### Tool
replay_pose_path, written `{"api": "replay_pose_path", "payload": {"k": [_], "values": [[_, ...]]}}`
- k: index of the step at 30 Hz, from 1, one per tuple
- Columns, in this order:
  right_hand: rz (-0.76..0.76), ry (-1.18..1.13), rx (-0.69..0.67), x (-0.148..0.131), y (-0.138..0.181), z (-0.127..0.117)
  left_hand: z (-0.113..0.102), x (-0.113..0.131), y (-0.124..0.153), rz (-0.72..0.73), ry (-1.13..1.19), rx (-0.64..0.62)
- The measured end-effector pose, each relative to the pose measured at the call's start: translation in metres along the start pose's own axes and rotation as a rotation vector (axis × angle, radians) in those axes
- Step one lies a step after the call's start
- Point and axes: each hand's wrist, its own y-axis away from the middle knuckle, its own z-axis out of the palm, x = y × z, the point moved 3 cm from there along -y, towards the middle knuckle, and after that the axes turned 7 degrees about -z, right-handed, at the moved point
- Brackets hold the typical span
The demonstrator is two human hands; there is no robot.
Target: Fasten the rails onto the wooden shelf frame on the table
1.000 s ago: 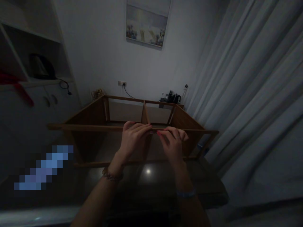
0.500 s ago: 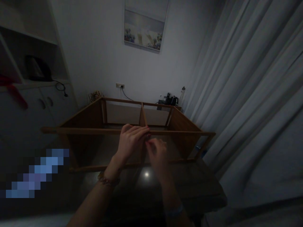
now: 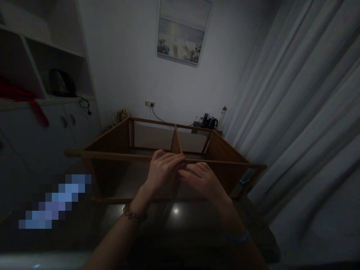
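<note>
Nearest my viewpoint, both forearms reach in from below toward the wooden frame (image 3: 120, 156), a bracelet (image 3: 133, 215) on the left wrist and a blue band (image 3: 239, 237) on the right. Under them, on the near side of the frame, I make out a dark glossy tabletop (image 3: 197, 225) carrying a bright reflection. The left hand (image 3: 164, 167) arches up to the frame's near top rail, its back toward me, fingers side by side and slanting along the rail to where the middle divider (image 3: 176, 140) meets it; its thumb is hidden from me. The right hand (image 3: 201, 180) comes in just below that same rail, wrist bent inward, a ring (image 3: 202, 174) on one finger, its bent fingertips pointing at the left ones. Something small may sit between the two sets of fingertips, but it is too dark for me to tell whether either hand pinches it. The frame lies crosswise ahead of me, the grip near the middle of its near rail, the divider running away behind. Beyond the frame, to its left, I see a kettle (image 3: 60, 83) on a shelf; behind its far right corner, a black pot (image 3: 213, 122); and above it on the wall, a picture (image 3: 181, 35).
</note>
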Motion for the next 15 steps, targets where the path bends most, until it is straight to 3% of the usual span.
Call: {"api": "replay_pose_path", "payload": {"k": [9,15], "values": [[-0.151,0.083,-0.057,0.016,-0.017,0.000,-0.001,0.001,0.000,-0.017,0.036,0.004],[-0.266,0.144,-0.009,0.028,-0.023,-0.005,0.002,0.000,0.003,-0.027,0.039,-0.011]]}}
